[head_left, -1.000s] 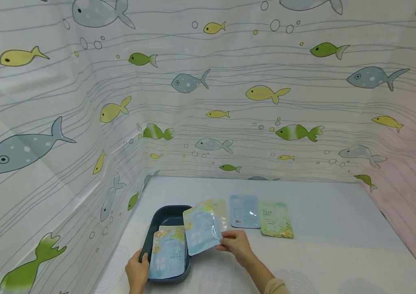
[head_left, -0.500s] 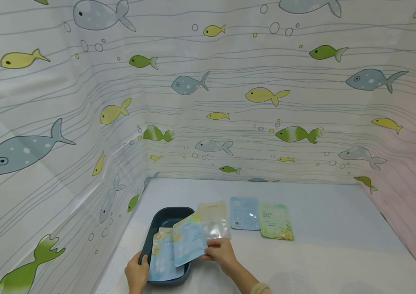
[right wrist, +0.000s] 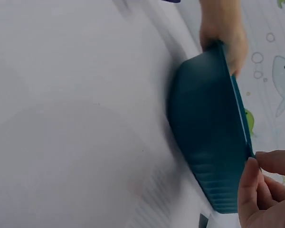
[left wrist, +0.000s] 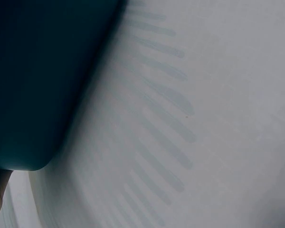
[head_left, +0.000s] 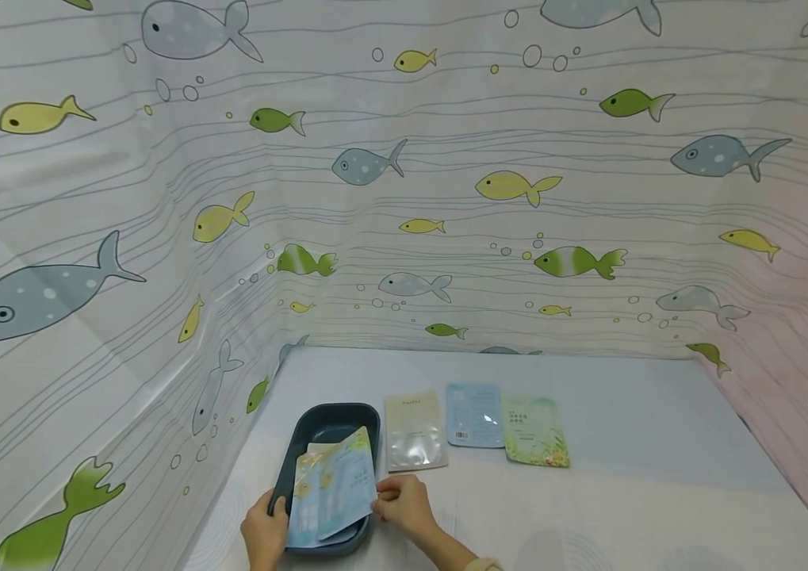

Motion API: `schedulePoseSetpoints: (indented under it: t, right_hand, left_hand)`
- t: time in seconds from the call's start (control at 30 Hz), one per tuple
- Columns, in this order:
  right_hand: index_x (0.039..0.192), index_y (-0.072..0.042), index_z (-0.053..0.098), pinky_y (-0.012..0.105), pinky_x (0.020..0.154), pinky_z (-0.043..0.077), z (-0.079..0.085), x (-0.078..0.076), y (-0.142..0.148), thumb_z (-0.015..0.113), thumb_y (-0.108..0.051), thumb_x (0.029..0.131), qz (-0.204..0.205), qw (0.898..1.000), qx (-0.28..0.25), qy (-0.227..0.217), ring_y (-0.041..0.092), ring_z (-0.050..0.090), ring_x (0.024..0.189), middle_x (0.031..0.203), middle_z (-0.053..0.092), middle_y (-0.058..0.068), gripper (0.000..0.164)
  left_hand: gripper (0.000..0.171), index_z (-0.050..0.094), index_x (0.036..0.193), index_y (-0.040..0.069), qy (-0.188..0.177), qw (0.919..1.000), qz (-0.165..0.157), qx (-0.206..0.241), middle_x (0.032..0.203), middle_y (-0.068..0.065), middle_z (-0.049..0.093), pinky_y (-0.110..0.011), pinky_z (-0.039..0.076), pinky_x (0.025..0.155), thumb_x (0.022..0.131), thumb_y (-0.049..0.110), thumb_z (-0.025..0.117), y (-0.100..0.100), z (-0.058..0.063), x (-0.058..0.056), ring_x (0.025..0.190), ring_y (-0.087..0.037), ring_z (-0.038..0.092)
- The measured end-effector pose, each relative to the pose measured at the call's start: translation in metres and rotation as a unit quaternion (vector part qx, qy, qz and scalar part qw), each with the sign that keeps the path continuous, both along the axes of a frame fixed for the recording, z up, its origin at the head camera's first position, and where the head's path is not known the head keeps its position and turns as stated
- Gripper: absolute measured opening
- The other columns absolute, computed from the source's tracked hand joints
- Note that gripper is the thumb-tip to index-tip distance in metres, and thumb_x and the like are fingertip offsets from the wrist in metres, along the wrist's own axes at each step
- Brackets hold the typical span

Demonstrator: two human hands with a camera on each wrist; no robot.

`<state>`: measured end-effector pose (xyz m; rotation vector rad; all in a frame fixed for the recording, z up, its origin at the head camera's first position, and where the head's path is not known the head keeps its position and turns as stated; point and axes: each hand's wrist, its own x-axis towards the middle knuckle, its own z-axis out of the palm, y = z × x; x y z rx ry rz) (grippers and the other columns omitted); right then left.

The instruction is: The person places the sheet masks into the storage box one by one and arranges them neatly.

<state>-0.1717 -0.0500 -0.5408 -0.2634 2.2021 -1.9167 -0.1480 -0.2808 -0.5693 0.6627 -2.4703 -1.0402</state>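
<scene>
A dark teal tray (head_left: 304,436) stands at the table's front left and holds several flat sachets. My left hand (head_left: 266,527) grips the tray's near left rim. My right hand (head_left: 400,503) pinches the edge of a blue and yellow sachet (head_left: 335,488) that lies tilted over the tray on top of the others. The right wrist view shows the tray's outer wall (right wrist: 209,156), my left hand (right wrist: 225,33) on its rim and my right fingers (right wrist: 263,190) at its edge. The left wrist view shows only the tray's dark corner (left wrist: 33,85) and the white table.
Three more sachets lie in a row behind the tray: a cream one (head_left: 414,430), a pale blue one (head_left: 475,414) and a green one (head_left: 534,430). Fish-print curtain walls (head_left: 404,198) enclose the white table (head_left: 625,507) on the left, back and right.
My right hand carried the blue and yellow sachet leftward and down onto the tray, uncovering the cream sachet. My left hand stayed on the rim.
</scene>
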Motion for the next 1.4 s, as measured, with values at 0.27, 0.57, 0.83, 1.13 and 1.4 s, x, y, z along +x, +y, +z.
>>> schedulePoseSetpoints:
  t: [0.27,0.57,0.83,1.13,1.4]
  right_hand:
    - [0.081,0.004,0.067,0.016,0.048,0.043,-0.002,0.003,-0.002,0.066,0.006,0.067,0.022,0.994,0.051,0.098,0.000,0.050,0.054,0.064,0.061,0.001,0.015]
    - [0.084,0.006,0.066,0.017,0.052,0.045,-0.004,-0.018,0.029,0.064,0.003,0.070,-0.032,0.975,0.102,0.196,0.003,0.052,0.057,0.066,0.061,0.003,0.014]
    - [0.091,0.004,0.065,0.021,0.053,0.045,-0.005,-0.056,0.097,0.064,0.000,0.072,-0.190,0.938,0.190,0.220,0.011,0.055,0.058,0.067,0.060,0.003,0.020]
    - [0.113,0.006,0.053,0.045,0.068,0.044,-0.017,-0.072,0.178,0.060,-0.010,0.079,-0.281,0.904,0.306,0.099,0.037,0.053,0.084,0.093,0.056,0.023,0.039]
    - [0.124,0.010,0.036,0.060,0.077,0.031,-0.031,-0.062,0.231,0.053,-0.019,0.082,-0.326,0.881,0.343,0.000,0.055,0.028,0.102,0.110,0.033,0.040,0.054]
  left_hand:
    - [0.026,0.055,0.100,-0.019,0.011,0.9999,0.002,-0.002,0.097,-0.036,0.056,-0.055,0.043,0.075,0.081,-0.003,0.050,0.000,0.001,0.001,0.090,-0.049,0.054]
    - [0.028,0.050,0.106,-0.021,-0.020,0.9994,-0.001,0.030,0.103,-0.038,0.052,-0.055,0.043,0.076,0.085,-0.003,0.045,0.004,0.002,0.001,0.095,-0.050,0.051]
    - [0.029,0.049,0.106,-0.022,-0.024,0.9992,-0.001,0.033,0.104,-0.039,0.051,-0.055,0.042,0.077,0.085,-0.003,0.044,0.004,0.003,0.001,0.096,-0.050,0.051]
    - [0.028,0.048,0.107,-0.022,-0.031,0.9977,-0.021,0.056,0.104,-0.038,0.051,-0.057,0.042,0.077,0.087,-0.003,0.043,0.002,0.003,0.003,0.095,-0.049,0.051]
    - [0.031,0.045,0.111,-0.022,-0.050,0.9951,-0.019,0.083,0.109,-0.039,0.048,-0.055,0.041,0.080,0.088,-0.001,0.042,0.004,0.007,0.006,0.100,-0.050,0.048]
